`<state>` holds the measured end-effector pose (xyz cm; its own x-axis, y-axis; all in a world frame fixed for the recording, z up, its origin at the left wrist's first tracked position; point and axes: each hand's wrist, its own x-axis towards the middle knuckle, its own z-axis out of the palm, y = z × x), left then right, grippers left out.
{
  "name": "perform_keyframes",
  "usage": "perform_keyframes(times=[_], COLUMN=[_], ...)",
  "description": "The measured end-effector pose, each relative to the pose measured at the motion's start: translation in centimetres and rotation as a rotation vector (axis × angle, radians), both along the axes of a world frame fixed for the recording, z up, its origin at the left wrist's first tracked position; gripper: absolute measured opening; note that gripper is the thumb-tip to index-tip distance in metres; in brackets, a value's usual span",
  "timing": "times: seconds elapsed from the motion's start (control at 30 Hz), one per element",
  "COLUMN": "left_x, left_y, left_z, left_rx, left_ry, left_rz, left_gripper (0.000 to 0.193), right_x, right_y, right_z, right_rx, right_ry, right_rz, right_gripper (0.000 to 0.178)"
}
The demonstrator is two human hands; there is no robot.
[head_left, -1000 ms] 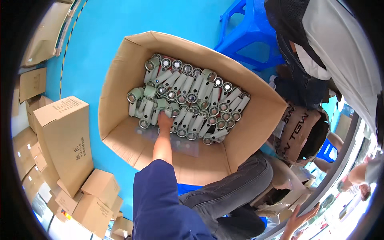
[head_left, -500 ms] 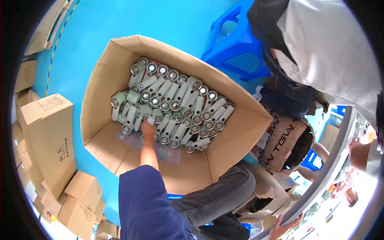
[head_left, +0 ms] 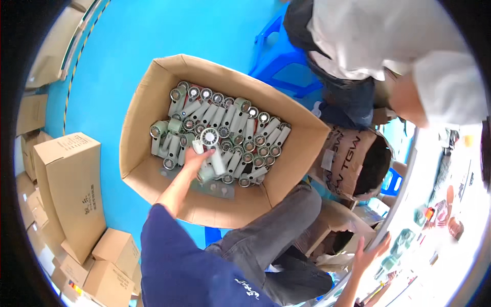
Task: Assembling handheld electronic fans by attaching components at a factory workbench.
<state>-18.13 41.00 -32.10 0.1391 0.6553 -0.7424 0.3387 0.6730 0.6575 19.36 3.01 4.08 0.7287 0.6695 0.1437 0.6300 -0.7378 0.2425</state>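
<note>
My left hand (head_left: 194, 159) reaches into a large open cardboard box (head_left: 143, 102). It grips a small handheld fan (head_left: 217, 161) with a pale handle and round, silvery-grilled head, held above the others. At least one more pale green fan appears bunched at the same hand; how many it holds I cannot tell. Below lie several rows of similar handheld fans (head_left: 198, 110), filling much of the box floor. My right hand (head_left: 365, 256), fingers spread, is by the edge of a bright worktable at the lower right and holds nothing visible.
Cardboard cartons (head_left: 71, 189) are stacked along the left. A blue plastic stool (head_left: 289, 74) stands beyond the box, beside a person in a white top (head_left: 368, 30). An open carton wrapped in printed tape (head_left: 342, 158) sits right of the box. Small items cover the worktable (head_left: 409, 245).
My left hand has come up from among the fans and shifted right, now with a fan in it. My right hand has risen along the table edge. The seated person's arm has moved.
</note>
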Motion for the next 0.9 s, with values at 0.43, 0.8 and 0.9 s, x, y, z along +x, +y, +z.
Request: perform_keyframes(times=[0.43, 0.8, 0.9], left_x=[9.7, 6.1, 5.5], left_y=[-18.2, -31.6, -34.0], left_z=[31.5, 31.1, 32.6], left_rx=[-0.499, -0.892, -0.716], left_ry=[-0.984, -0.983, -0.860], left_rz=[-0.173, -0.936, -1.218], left_gripper=[0.032, 0.059, 0.054], right_x=[-21.1, -35.5, -38.9], right_y=[5.4, -17.7, -21.5], right_z=[3.2, 2.9, 3.2], right_rx=[0.489, 1.615, 1.670], right_ry=[0.600, 0.561, 0.591], right_rz=[0.495, -0.415, -0.509], right_gripper=[0.063, 0.026, 0.018])
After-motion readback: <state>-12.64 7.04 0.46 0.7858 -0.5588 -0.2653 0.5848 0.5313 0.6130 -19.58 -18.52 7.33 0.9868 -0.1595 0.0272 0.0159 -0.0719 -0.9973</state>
